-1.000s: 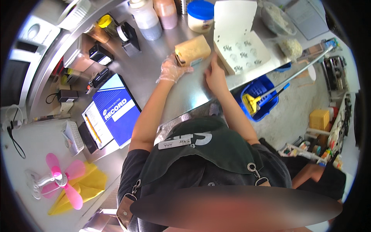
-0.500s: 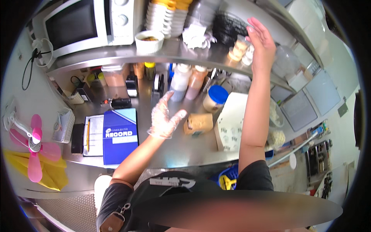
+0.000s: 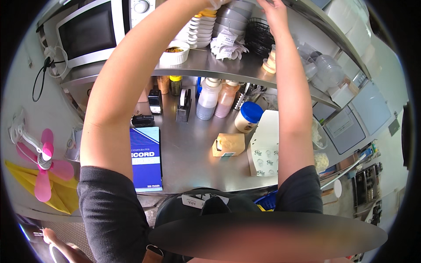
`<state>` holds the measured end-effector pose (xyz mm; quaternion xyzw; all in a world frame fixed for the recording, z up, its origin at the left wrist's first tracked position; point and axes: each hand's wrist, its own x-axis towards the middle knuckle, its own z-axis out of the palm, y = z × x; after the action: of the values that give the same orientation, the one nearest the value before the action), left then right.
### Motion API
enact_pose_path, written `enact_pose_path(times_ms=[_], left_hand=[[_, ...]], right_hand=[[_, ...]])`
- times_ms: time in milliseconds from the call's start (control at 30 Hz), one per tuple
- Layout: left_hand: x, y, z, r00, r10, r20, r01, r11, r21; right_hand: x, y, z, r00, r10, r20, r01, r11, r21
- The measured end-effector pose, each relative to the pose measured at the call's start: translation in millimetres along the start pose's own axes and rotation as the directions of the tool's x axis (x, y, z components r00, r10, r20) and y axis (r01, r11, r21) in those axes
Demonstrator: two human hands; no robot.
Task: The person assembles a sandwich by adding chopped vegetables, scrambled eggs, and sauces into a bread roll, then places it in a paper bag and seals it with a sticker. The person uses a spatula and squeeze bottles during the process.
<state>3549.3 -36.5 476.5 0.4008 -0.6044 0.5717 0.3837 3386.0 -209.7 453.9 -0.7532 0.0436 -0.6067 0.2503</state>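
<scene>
Both my arms are raised over the upper steel shelf. My left hand [image 3: 218, 3], in a clear plastic glove, is mostly cut off by the top edge, so its fingers do not show. My bare right hand [image 3: 275, 16] is close by on the right, its fingertips bent together at the top edge; what they hold is too cut off to name. Beneath the hands are stacked grey bowls [image 3: 232, 17], white containers with yellow rims [image 3: 202, 30], crumpled paper slips [image 3: 227, 46] and black wire baskets [image 3: 258, 36].
A microwave [image 3: 90, 33] and a white ramekin with food [image 3: 173, 52] stand on the shelf. Below are squeeze bottles [image 3: 207, 100], a blue-lidded jar [image 3: 249, 116], a brown paper packet [image 3: 229, 144], a printed carton [image 3: 264, 151] and a blue record book [image 3: 147, 168]. A pink fan [image 3: 44, 162] is at left.
My left hand has swung up from above the counter to the shelf top. My right hand has moved up and left, its fingers drawing in. The view has shifted slightly.
</scene>
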Motion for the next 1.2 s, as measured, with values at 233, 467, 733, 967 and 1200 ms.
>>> enact_pose_path(times_ms=[233,467,733,967,1200], left_hand=[[13,-1,5,0.995,-0.003,0.096,-0.007,0.994,0.111],[14,7,-6,0.987,-0.036,0.157,0.015,0.991,0.135],[13,11,-11,0.988,-0.022,0.152,0.002,0.992,0.13],[16,13,-10,0.978,-0.039,0.203,0.01,0.99,0.143],[17,19,-14,0.976,-0.017,0.217,-0.024,0.982,0.185]], right_hand=[[-30,-8,-1,0.993,0.065,0.096,-0.051,0.988,-0.144],[-62,-7,4,0.995,0.083,0.062,-0.073,0.987,-0.145],[-66,-8,5,0.996,0.077,0.038,-0.072,0.99,-0.124],[-66,-10,2,0.996,0.085,0.029,-0.078,0.979,-0.19],[-64,-10,0,0.996,0.088,0.021,-0.082,0.974,-0.21]])
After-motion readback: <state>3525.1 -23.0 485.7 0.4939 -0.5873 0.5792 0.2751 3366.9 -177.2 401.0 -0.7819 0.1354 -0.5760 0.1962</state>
